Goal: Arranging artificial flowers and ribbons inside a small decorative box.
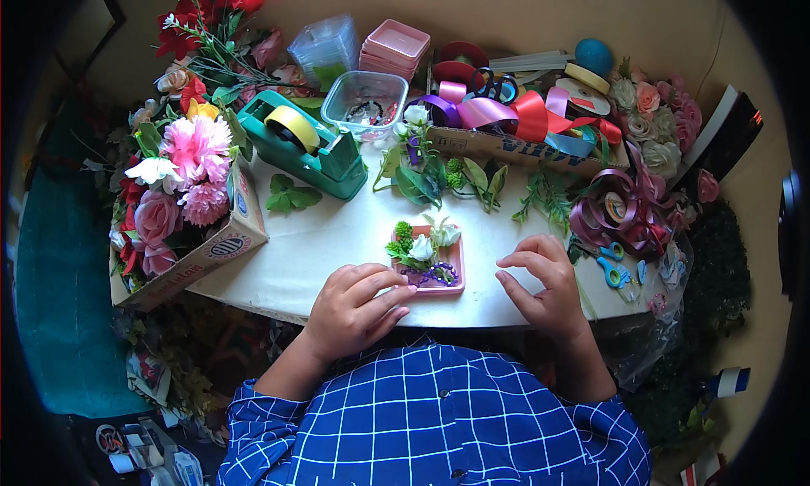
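A small pink plastic tray (461, 258) lies on the white table before me. White artificial roses (421, 248) and green berry sprigs (403, 230) fill its upper left part. Along its lower side rests a purple bead bracelet (443, 273). My left hand (361, 302) is at the tray's lower left corner, its fingertips by the rim and the beads; whether they touch is hard to see. My right hand (538, 283) hovers to the right of the tray, thumb and fingers apart, holding nothing.
A green tape dispenser (304, 144) stands at the back left beside a carton (237, 245) of artificial flowers. Behind are a clear plastic tub (367, 103), stacked pink trays (395, 46) and a box of ribbons (525, 144). Blue-handled scissors (610, 267) lie at the right.
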A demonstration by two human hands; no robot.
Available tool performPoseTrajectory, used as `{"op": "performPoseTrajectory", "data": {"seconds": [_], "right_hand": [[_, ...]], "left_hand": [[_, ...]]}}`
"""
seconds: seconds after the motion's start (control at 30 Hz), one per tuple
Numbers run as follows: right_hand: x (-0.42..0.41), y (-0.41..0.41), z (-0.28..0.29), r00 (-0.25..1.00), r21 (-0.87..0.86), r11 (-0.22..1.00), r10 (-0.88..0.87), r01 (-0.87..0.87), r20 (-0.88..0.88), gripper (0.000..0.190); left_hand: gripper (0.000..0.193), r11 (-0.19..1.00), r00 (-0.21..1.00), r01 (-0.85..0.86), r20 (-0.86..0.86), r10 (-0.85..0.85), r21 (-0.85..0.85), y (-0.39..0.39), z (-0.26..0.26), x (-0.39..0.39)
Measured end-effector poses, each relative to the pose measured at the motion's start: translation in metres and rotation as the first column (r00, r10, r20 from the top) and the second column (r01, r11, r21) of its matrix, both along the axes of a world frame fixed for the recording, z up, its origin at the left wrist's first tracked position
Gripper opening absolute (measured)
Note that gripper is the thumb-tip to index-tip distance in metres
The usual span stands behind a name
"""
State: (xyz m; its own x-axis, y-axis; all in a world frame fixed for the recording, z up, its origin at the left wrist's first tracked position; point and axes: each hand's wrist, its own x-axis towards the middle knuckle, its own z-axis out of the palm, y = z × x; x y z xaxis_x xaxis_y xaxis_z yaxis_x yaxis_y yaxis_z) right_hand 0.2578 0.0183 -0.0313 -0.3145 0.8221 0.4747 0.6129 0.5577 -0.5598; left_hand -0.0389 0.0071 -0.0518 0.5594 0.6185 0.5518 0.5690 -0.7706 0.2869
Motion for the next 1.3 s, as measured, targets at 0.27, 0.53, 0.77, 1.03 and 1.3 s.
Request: {"op": "performPoseTrajectory", "data": {"seconds": [0.27,0.53,0.77,1.03,1.3], "right_hand": [[0.057,-0.031,0.016,0.961,0.055,0.960,-0.276,0.274,0.030,0.016],[0.183,-0.077,0.060,0.598,0.265,0.628,-0.778,0.732,0.193,0.012],[0.293,-0.042,0.037,0.503,-0.182,0.471,-0.838,0.863,0.214,0.022],[0.314,-0.017,0.009,0.526,-0.188,0.493,-0.818,0.850,0.231,0.024],[0.306,-0.060,0.030,0.496,-0.217,0.508,-0.861,0.833,-0.114,0.023]], "left_hand": [[0.019,1.000,0.992,-0.004,0.125,0.003,0.012,0.005,0.004,0.004],[0.014,0.998,0.949,0.037,0.311,-0.053,0.056,0.013,-0.004,0.009],[0.019,0.998,0.908,-0.060,0.416,0.049,0.012,0.007,0.005,0.006],[0.018,0.992,0.923,-0.105,0.377,0.072,0.070,0.010,0.003,0.011],[0.018,0.991,0.921,-0.104,0.385,0.063,0.085,0.010,-0.009,0.001]]}}
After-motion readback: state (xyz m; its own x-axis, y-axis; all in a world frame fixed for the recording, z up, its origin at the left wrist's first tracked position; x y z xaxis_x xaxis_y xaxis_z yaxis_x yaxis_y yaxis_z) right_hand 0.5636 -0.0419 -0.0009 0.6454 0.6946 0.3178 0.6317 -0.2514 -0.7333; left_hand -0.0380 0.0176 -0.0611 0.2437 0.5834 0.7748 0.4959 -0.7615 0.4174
